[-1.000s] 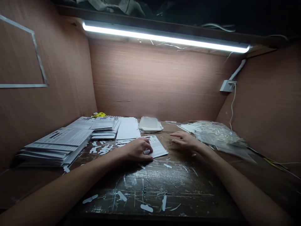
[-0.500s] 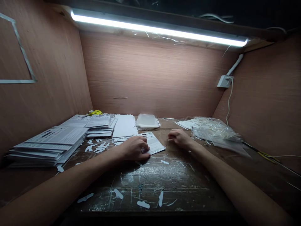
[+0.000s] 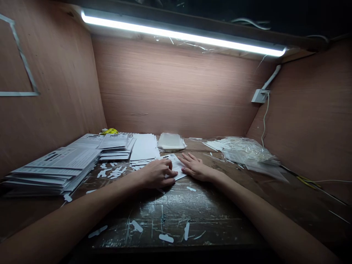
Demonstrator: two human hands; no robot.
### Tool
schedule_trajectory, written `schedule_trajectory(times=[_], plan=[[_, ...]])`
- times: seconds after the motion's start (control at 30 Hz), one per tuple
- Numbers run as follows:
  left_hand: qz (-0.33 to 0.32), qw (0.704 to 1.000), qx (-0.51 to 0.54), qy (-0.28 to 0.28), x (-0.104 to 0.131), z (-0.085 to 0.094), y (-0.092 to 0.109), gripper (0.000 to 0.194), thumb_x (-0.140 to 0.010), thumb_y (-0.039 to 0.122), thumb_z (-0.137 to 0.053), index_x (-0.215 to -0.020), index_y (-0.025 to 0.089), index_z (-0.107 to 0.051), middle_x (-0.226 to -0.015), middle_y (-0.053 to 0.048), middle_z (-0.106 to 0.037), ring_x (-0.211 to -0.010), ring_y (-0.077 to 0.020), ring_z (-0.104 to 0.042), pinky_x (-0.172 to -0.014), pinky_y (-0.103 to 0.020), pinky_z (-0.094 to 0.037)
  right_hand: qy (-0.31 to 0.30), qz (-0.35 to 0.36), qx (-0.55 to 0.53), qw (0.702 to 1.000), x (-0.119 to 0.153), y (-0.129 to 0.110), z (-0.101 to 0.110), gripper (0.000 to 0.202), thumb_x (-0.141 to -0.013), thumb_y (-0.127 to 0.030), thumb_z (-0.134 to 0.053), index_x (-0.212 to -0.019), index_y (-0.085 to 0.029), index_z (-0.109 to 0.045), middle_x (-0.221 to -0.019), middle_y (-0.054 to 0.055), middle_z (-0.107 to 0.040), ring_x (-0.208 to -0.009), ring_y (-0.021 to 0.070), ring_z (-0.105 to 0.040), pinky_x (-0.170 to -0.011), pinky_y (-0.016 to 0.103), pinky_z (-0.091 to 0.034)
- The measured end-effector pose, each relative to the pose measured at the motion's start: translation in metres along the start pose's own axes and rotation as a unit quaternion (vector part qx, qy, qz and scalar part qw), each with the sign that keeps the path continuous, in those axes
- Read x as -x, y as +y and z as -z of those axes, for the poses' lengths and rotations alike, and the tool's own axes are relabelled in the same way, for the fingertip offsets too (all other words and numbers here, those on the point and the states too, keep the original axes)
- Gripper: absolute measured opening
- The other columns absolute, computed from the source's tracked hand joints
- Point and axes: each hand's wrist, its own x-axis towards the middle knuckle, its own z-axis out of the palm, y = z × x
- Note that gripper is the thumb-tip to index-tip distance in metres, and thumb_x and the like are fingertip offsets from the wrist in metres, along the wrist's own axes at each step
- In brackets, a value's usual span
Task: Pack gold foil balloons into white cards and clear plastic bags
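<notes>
A printed white card [image 3: 175, 161] lies flat on the worn brown tabletop between my hands. With curled fingers, my left hand [image 3: 157, 173] grips its left side, thumb and forefinger close together at the near edge. My right hand [image 3: 197, 169] rests over the right side of the card, fingers stretched out and spread. Both hands hide parts of the card. Close in front of it lies a small white hang tab [image 3: 191, 189].
Stacks of printed cards [image 3: 57, 165] stand at left, with loose white tabs [image 3: 115, 171] beside them. Behind are blank white sheets [image 3: 144, 145] and a pile of clear sleeves [image 3: 171, 141]. Plastic bags [image 3: 250, 152] and white strips [image 3: 217, 143] lie at right, near a cable [image 3: 305, 179].
My right hand has moved left from the bare tabletop onto the card, and its curled fingers have spread out. The left hand stays on the card. The view has shifted slightly.
</notes>
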Motion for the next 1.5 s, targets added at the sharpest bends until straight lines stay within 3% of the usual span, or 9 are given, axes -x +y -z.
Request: schedule_trajectory(times=[0.23, 0.37, 0.7, 0.83, 0.9, 1.03, 1.2, 1.33, 1.5], plan=[[0.029, 0.997, 0.068, -0.002, -0.001, 0.002, 0.002, 0.029, -0.094, 0.046, -0.062, -0.094, 0.023, -0.080, -0.110, -0.011, -0.067, -0.104, -0.0229, -0.063, -0.098, -0.035, -0.046, -0.002, -0.053, -0.016, 0.998, 0.005, 0.021, 0.001, 0.056, -0.105, -0.036, -0.033, -0.161, -0.036, -0.027, -0.170, 0.007, -0.020, -0.156, 0.0427, -0.005, -0.112, 0.080, -0.013], [0.095, 0.993, 0.066, 0.021, -0.002, -0.004, 0.000, 0.030, -0.089, 0.046, -0.067, -0.106, 0.025, -0.081, -0.133, -0.014, -0.063, -0.125, -0.0288, -0.058, -0.104, -0.040, -0.046, 0.037, -0.045, -0.027, 0.998, 0.002, 0.020, 0.000, 0.070, -0.091, -0.012, -0.042, -0.158, -0.029, -0.036, -0.164, 0.009, -0.036, -0.153, 0.0376, -0.024, -0.117, 0.069, -0.022], [0.326, 0.942, 0.007, 0.078, -0.010, -0.016, -0.016, 0.067, -0.083, 0.065, -0.062, -0.122, 0.012, -0.074, -0.132, -0.019, -0.068, -0.120, -0.0361, -0.065, -0.103, -0.045, -0.049, 0.060, -0.042, -0.003, 0.997, 0.004, 0.012, 0.004, 0.056, -0.095, -0.019, -0.044, -0.148, -0.032, -0.052, -0.155, 0.006, -0.050, -0.146, 0.0358, -0.036, -0.113, 0.066, -0.031], [0.344, 0.938, 0.008, 0.049, -0.011, -0.009, -0.016, 0.058, -0.084, 0.060, -0.059, -0.120, 0.018, -0.076, -0.134, -0.014, -0.068, -0.122, -0.0353, -0.064, -0.104, -0.044, -0.048, 0.088, -0.193, 0.042, 0.976, 0.008, 0.032, 0.034, 0.051, -0.090, -0.032, -0.062, -0.140, -0.040, -0.059, -0.144, 0.001, -0.062, -0.133, 0.0273, -0.055, -0.111, 0.044, -0.043], [0.346, 0.936, 0.029, 0.053, -0.010, -0.007, -0.017, 0.053, -0.084, 0.056, -0.059, -0.119, 0.020, -0.076, -0.133, -0.011, -0.069, -0.118, -0.0336, -0.066, -0.103, -0.042, -0.050, 0.108, -0.291, 0.061, 0.949, 0.021, 0.060, 0.058, 0.044, -0.089, -0.031, -0.064, -0.133, -0.027, -0.067, -0.132, 0.011, -0.069, -0.121, 0.0274, -0.064, -0.101, 0.037, -0.050], [0.369, 0.924, 0.072, 0.066, -0.011, -0.008, -0.019, 0.052, -0.080, 0.038, -0.060, -0.128, 0.022, -0.071, -0.124, -0.008, -0.074, -0.107, -0.0286, -0.072, -0.097, -0.037, -0.053, 0.129, -0.503, 0.107, 0.848, 0.066, 0.128, 0.093, 0.050, -0.082, -0.029, -0.072, -0.127, -0.006, -0.068, -0.127, 0.029, -0.065, -0.118, 0.0417, -0.065, -0.090, 0.048, -0.055], [0.323, 0.944, 0.044, 0.041, -0.016, -0.012, -0.010, 0.043, -0.089, 0.040, -0.053, -0.116, 0.017, -0.077, -0.128, -0.012, -0.072, -0.127, -0.0305, -0.062, -0.109, -0.039, -0.046, 0.098, -0.594, 0.110, 0.791, 0.103, 0.173, 0.092, 0.062, -0.064, -0.022, -0.087, -0.122, -0.007, -0.071, -0.118, 0.028, -0.069, -0.112, 0.0410, -0.068, -0.086, 0.046, -0.057], [0.217, 0.976, 0.013, 0.001, -0.016, -0.010, -0.005, 0.061, -0.084, 0.069, -0.060, -0.112, 0.018, -0.077, -0.123, -0.016, -0.072, -0.120, -0.0366, -0.064, -0.101, -0.045, -0.050, 0.093, -0.587, 0.105, 0.798, 0.102, 0.182, 0.078, 0.054, -0.060, -0.024, -0.089, -0.111, -0.011, -0.076, -0.111, 0.023, -0.073, -0.106, 0.0363, -0.071, -0.083, 0.040, -0.058], [0.135, 0.987, -0.082, -0.030, -0.014, -0.005, 0.003, 0.041, -0.097, 0.053, -0.053, -0.108, 0.018, -0.072, -0.093, -0.012, -0.076, -0.092, -0.0290, -0.070, -0.080, -0.038, -0.055, 0.141, -0.533, 0.094, 0.829, 0.091, 0.181, 0.067, 0.047, -0.065, -0.037, -0.086, -0.104, -0.013, -0.078, -0.108, 0.023, -0.073, -0.103, 0.0338, -0.072, -0.083, 0.038, -0.057]])
